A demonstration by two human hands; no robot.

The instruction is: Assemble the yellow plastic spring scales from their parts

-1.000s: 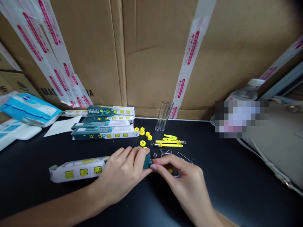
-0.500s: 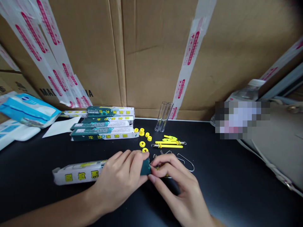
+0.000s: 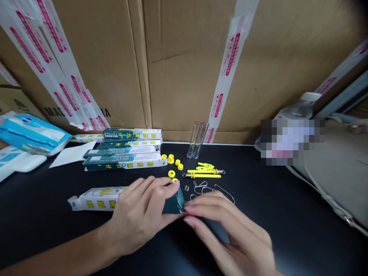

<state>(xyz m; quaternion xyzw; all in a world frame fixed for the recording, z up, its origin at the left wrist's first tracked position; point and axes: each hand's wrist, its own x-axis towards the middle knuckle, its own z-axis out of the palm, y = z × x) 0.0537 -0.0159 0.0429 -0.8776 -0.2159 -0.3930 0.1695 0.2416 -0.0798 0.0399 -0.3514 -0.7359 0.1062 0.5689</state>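
A long white and dark green cardboard box [image 3: 99, 199] lies on its side at the front of the table. My left hand [image 3: 143, 214] is wrapped over its right half. At the green right end, my right hand [image 3: 232, 226] has its thumb and fingertips on the end flap [image 3: 181, 205]; the box's inside is hidden from me. Just beyond my hands are small yellow plastic rings [image 3: 171, 173], yellow rods with springs [image 3: 205, 176] and bent metal wire hooks [image 3: 212, 188]. Two clear tubes [image 3: 197, 140] stand upright behind these parts.
Several similar boxes [image 3: 123, 163] lie stacked at the back left, beside a white paper [image 3: 71, 154] and a blue packet [image 3: 37, 132]. A large taped carton [image 3: 178, 84] walls off the back. A plastic bottle [image 3: 299, 107] and a beige bag [image 3: 330, 161] are at right.
The box's green end now shows its edge spread more, and my right hand has shifted slightly right and down with fingers straighter. My left hand still grips the box; the view moved slightly.
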